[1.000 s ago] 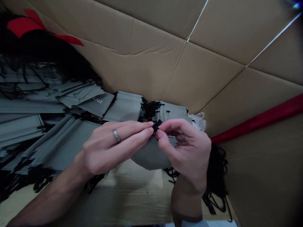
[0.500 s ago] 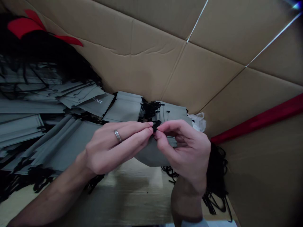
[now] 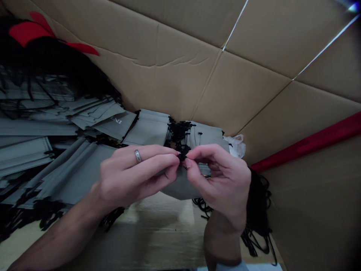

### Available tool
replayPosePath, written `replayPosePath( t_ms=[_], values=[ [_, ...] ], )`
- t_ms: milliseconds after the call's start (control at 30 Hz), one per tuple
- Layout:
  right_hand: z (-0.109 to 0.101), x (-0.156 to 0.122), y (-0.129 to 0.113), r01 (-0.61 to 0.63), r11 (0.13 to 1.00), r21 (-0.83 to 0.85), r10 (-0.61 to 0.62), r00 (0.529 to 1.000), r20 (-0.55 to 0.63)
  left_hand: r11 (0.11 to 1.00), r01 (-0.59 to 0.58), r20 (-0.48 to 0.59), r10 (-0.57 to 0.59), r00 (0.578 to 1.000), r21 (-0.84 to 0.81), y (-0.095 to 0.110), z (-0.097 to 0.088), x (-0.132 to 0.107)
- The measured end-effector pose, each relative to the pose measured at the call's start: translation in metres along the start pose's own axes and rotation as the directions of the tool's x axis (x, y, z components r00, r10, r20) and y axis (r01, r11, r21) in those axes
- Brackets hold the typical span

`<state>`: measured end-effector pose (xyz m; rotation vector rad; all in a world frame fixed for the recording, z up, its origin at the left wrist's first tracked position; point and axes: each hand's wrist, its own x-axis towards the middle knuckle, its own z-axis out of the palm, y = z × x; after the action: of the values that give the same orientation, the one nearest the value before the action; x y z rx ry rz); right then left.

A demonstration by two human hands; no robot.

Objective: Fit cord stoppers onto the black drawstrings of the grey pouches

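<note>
Between my fingertips is a small bunch of black cord (image 3: 184,152). My left hand (image 3: 141,173), with a ring on one finger, pinches the cord's left side. On the other side my right hand (image 3: 221,180) grips it between thumb and forefinger. Below the fingers hangs or lies a grey fabric pouch (image 3: 180,187), partly hidden by both hands; whether the cord belongs to it I cannot tell. Just behind the hands lie a stack of grey pouches (image 3: 207,133) and another grey stack (image 3: 149,126), with black cord ends between them.
Many grey pouches (image 3: 76,169) with black cords fill the left side. A black cord heap (image 3: 64,64) with a red band (image 3: 29,32) sits at upper left. Cardboard walls (image 3: 180,82) enclose the table (image 3: 158,229). More black cords (image 3: 258,207) hang at right, near a clear plastic bag (image 3: 238,146).
My left hand has shifted slightly left and its fingers have bent more around the cord. The right hand has hardly moved.
</note>
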<state>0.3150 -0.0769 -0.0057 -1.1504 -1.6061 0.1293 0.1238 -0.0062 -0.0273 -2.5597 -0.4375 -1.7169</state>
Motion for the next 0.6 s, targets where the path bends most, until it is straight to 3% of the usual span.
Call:
replayPosePath(
  t_ms=[167, 300, 400, 600],
  values=[
    [0.0007, -0.0005, -0.0002, 0.025, 0.999, 0.025, -0.025, 1.0, -0.015, 0.988, 0.134, -0.025, -0.136, 0.99, -0.073, 0.0017, 0.0002, 0.0053],
    [0.0003, -0.0007, 0.0001, 0.033, 0.999, 0.025, -0.032, 0.999, -0.025, 0.957, 0.149, -0.067, -0.171, 0.983, -0.25, -0.001, 0.0032, 0.0095],
    [-0.0004, -0.0006, 0.0001, 0.034, 0.999, 0.001, -0.034, 0.999, -0.026, 0.942, 0.179, -0.038, -0.197, 0.98, -0.284, -0.004, 0.0054, 0.0097],
    [-0.0008, -0.0008, 0.0014, 0.031, 0.999, -0.029, -0.032, 0.999, -0.015, 0.995, 0.029, -0.048, -0.034, 0.998, -0.094, -0.0079, 0.0054, 0.0025]
  ],
)
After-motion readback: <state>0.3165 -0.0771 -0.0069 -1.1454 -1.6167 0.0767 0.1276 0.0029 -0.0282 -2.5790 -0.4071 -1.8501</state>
